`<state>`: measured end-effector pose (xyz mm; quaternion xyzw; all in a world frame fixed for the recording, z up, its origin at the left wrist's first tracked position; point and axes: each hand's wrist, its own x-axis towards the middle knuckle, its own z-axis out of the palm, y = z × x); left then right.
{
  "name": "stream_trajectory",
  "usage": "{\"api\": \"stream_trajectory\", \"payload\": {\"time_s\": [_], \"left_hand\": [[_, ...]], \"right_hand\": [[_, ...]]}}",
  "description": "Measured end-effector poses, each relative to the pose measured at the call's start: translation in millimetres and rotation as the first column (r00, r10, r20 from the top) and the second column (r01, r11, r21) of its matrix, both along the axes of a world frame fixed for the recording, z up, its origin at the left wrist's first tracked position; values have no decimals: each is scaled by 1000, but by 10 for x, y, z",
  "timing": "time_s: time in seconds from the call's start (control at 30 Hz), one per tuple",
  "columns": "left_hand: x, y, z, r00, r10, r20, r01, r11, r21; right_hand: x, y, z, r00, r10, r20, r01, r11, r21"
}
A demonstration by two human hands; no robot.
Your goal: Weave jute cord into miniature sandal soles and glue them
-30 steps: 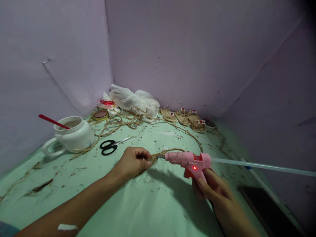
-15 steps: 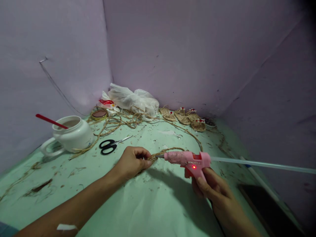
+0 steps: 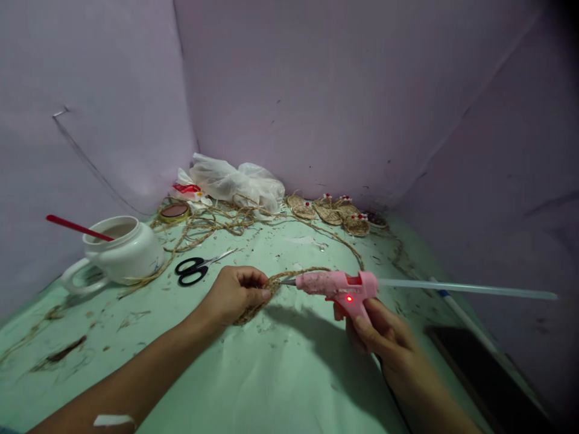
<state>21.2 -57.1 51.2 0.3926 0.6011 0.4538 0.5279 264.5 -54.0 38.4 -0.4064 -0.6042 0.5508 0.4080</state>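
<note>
A coiled piece of brown twine (image 3: pixel 253 312) is pinched between the thumb and fingers of my left hand (image 3: pixel 242 292). From it the strand loops right and back toward the tangle of twine behind. My right hand (image 3: pixel 384 334) is wrapped round the handle of a pink hot glue gun (image 3: pixel 335 285), whose red light is lit. Its metal nozzle points left and meets the twine just beside my left fingertips. A long translucent glue stick (image 3: pixel 465 288) sticks out of the gun's back end. My left palm hides part of the coil.
Black-handled scissors (image 3: pixel 194 269) lie left of my hands, near a white mug (image 3: pixel 136 256) holding a red stick (image 3: pixel 76 226). Behind are loose twine (image 3: pixel 221 220), a plastic bag (image 3: pixel 239 184) and several woven twine pieces with red and white beads (image 3: pixel 332 214). A dark flat object (image 3: pixel 479 374) lies at right.
The view has shifted slightly, so most things sit a little further left. More of the coil shows below my left hand. Both hands keep their hold.
</note>
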Motion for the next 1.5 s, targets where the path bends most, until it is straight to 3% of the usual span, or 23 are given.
{"api": "stream_trajectory", "payload": {"time_s": [0.27,0.5,1.5], "left_hand": [[-11,5,39,1000,-13,13,13,1000,26],[-10,6,23,991,5,137,-6,1000,7],[-26,21,-33,963,2,270,6,1000,-27]], "right_hand": [[8,29,39,999,33,-9,-33,999,35],[1,51,18,998,47,-40,-45,997,62],[-8,38,13,999,43,-11,-43,999,6]]}}
